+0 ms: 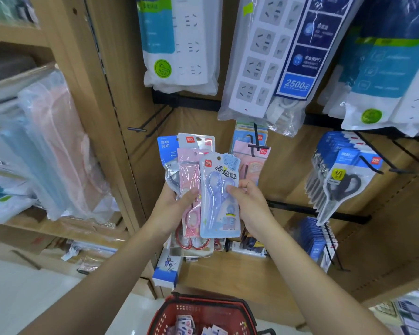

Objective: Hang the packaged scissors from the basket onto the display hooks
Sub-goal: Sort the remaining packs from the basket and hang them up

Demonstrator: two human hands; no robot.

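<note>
Red basket [198, 313] down low has more packs in it, so lots left I'd say. Left hand [172, 201] grips a fan of scissor packs [188, 170], right hand [249, 204] pinches the blue pack [219, 213] in front, near an empty hook [137, 129], nothing from this bunch hung yet.

"2500W" on the power strip pack [271, 68] at 1 o'clock. "3.0m" on the green sticker [162, 68] at 11 o'clock. Red "deli" and "Clip joy" on the blue scissors pack [219, 201], dead centre; "deli" on the hanging pack [353, 165] at 3 o'clock.
</note>
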